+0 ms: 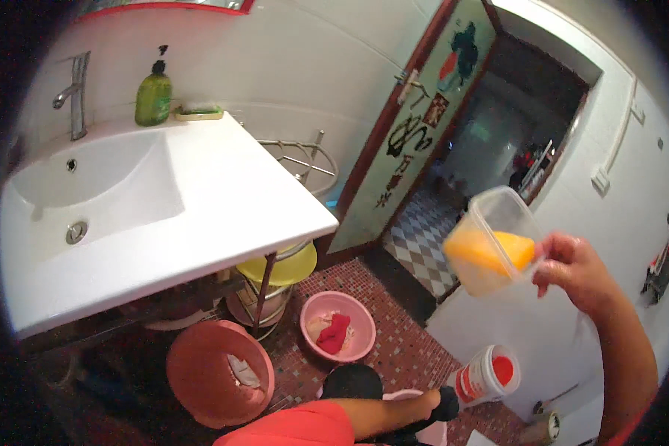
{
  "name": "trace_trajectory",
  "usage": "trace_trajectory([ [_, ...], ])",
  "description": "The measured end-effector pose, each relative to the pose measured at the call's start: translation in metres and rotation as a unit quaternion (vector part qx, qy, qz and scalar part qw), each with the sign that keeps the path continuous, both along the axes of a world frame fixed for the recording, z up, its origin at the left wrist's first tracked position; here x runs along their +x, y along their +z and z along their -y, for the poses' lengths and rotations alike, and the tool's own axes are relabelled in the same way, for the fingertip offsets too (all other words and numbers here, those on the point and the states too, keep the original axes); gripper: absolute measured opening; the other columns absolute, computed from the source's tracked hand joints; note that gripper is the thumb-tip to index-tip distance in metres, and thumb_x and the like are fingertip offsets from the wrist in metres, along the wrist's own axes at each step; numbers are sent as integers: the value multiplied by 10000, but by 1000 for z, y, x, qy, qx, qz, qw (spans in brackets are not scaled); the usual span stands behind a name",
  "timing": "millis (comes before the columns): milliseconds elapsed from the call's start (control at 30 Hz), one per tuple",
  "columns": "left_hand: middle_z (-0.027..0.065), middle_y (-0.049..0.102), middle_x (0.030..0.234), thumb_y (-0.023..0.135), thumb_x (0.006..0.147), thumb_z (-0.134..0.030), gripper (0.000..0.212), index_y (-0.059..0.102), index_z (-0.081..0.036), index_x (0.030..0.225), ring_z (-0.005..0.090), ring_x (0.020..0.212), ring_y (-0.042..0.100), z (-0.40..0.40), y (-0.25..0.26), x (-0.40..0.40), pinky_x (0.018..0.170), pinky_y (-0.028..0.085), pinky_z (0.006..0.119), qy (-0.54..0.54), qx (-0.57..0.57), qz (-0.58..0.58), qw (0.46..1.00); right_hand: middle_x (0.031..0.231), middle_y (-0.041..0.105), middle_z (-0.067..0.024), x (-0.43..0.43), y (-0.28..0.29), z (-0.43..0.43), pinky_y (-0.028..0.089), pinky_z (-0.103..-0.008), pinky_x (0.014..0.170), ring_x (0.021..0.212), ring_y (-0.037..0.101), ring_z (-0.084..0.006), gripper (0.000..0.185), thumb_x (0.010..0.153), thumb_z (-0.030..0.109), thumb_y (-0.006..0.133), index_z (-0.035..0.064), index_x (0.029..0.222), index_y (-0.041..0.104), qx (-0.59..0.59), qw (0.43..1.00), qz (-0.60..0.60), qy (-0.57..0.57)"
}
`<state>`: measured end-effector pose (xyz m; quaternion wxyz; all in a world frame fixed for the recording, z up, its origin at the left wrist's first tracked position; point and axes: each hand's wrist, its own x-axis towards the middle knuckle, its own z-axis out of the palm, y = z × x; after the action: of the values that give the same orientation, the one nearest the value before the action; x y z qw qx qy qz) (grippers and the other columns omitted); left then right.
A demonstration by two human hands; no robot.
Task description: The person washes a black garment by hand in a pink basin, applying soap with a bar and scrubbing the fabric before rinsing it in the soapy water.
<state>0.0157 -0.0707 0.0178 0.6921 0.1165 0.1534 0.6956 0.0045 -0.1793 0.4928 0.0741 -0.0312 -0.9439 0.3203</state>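
Observation:
Raised at the right, my right hand (568, 265) pinches the edge of a clear plastic container (502, 206), which is tilted. An orange-yellow item (510, 251) shows in it; whether it is soap, a sponge or something else is unclear. My left forearm reaches across the bottom from a red sleeve. At its end, my left hand (432, 402) is only partly visible beside a dark item (447, 406), and its fingers cannot be made out. Close to that hand stands a white plastic bucket (482, 379) with something red inside.
A white washbasin (256, 206) with a green pump bottle (154, 100) juts out at left. Below are a reddish tub (200, 373), a pink basin (362, 343) holding red cloth, and a yellow basin (290, 267) on a metal rack. A door (407, 134) stands ajar by the doorway.

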Motion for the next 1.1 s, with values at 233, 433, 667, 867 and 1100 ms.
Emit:
trace_trajectory([
  [233, 34, 485, 616, 524, 802, -198, 166, 483, -137, 653, 196, 538, 480, 0, 31, -23, 517, 413, 320, -5, 43, 3, 999, 732, 550, -41, -143, 24, 109, 488, -245, 556, 625, 545, -107, 135, 844, 125, 571, 19, 916, 531, 49, 984, 52, 163],
  [433, 45, 503, 647, 519, 812, -195, 146, 497, -127, 685, 205, 573, 498, 9, 45, -53, 552, 425, 328, 10, 56, 9, 998, 688, 543, -31, -249, -6, 178, 468, -224, 531, 576, 538, -105, 99, 838, 116, 570, 21, 853, 550, 27, 975, 27, 220],
  [667, 58, 525, 683, 512, 824, -191, 127, 515, -114, 723, 214, 615, 519, 14, 57, -63, 593, 440, 338, 6, 78, 16, 997, 626, 569, -50, -325, -33, 250, 485, -261, 500, 519, 565, -128, 81, 763, 61, 579, 15, 828, 594, 46, 969, -97, 223],
  [867, 70, 543, 714, 507, 834, -188, 118, 529, -103, 755, 222, 650, 536, 13, 61, -63, 629, 452, 346, 2, 93, 17, 996, 810, 592, -82, -345, -48, 286, 494, -261, 621, 696, 587, -143, 280, 774, 26, 555, 36, 1053, 554, -7, 965, -128, 227],
  [1100, 83, 564, 750, 500, 846, -184, 117, 546, -91, 793, 232, 691, 557, 10, 60, -47, 670, 467, 356, -2, 97, 23, 995, 1029, 559, -111, -301, -50, 224, 484, -299, 767, 886, 555, -182, 441, 820, 79, 571, 19, 1236, 438, -87, 953, -16, 289],
])
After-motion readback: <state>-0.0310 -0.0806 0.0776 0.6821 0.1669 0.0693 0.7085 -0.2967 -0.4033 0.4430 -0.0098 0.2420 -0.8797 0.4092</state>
